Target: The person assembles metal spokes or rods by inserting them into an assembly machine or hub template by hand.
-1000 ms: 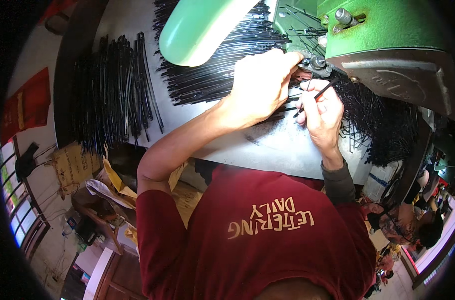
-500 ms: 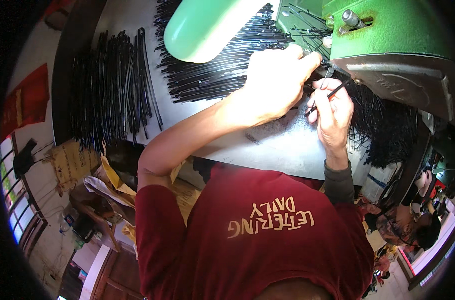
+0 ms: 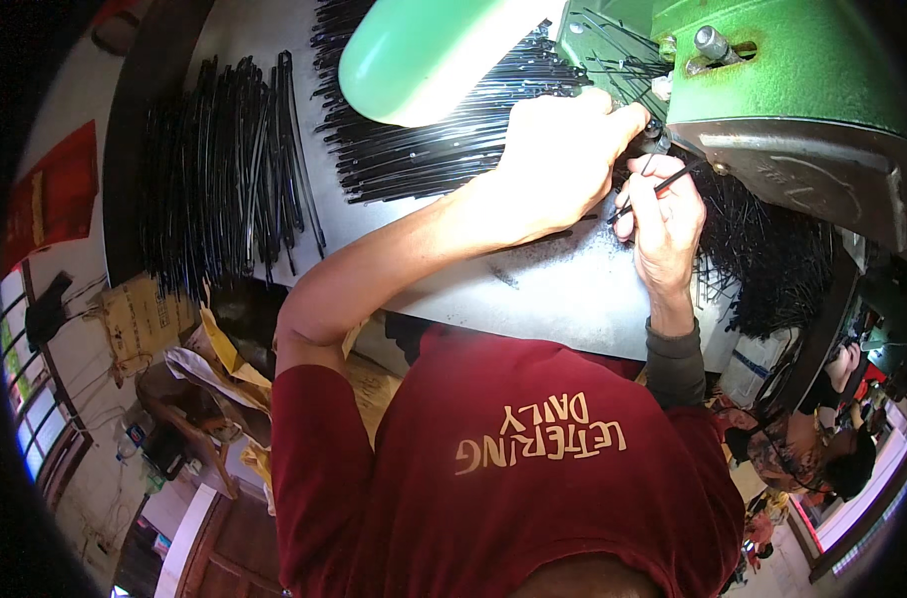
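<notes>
My left hand (image 3: 563,164) reaches across the pale metal worktop, its fingers closed at the edge of a green machine (image 3: 782,75). What those fingers pinch is hidden under the hand. Beside it, my right hand (image 3: 665,224) is closed on a thin black rod (image 3: 673,179), held slanting between thumb and fingers. A small shiny metal piece (image 3: 658,143) shows just above the right fingertips; I cannot tell what it belongs to. Behind my left hand lies a dense pile of black rods (image 3: 414,154), their ends pointing sideways.
A second bundle of black rods (image 3: 229,169) lies at the worktop's left. Tangled black rods (image 3: 762,249) heap under the machine at right. A pale green rounded cover (image 3: 394,75) overhangs the pile. Another person (image 3: 807,453) is in the background at right.
The view has shifted slightly, so the machine sits a little further right. Both hands keep nearly the same pose, and the black rod is still in my right hand.
</notes>
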Demonstrator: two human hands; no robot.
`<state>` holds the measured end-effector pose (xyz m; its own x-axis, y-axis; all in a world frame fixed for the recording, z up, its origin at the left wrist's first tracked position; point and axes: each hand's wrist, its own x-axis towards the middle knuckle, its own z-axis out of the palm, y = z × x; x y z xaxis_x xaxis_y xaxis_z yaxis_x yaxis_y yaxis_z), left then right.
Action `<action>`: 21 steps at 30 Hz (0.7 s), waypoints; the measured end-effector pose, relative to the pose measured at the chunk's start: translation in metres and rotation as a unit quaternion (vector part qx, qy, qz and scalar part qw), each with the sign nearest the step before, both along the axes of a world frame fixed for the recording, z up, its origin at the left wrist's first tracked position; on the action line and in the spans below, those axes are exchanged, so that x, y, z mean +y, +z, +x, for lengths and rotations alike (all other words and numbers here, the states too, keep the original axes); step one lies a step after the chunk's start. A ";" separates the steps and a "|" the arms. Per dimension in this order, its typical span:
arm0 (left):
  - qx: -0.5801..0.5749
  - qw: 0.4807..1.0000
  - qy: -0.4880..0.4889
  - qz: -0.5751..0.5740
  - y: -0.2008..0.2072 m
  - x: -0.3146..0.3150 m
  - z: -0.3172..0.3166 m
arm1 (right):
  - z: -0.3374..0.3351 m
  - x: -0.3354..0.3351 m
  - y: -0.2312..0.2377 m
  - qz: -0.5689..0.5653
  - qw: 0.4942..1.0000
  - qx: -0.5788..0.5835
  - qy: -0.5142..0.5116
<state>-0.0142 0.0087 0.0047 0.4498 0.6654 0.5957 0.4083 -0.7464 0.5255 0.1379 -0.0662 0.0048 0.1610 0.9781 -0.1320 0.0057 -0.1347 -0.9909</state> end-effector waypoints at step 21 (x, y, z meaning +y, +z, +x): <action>-0.052 0.830 -0.120 -0.543 0.020 -0.022 -0.054 | -0.011 -0.002 -0.005 0.005 0.969 0.246 0.022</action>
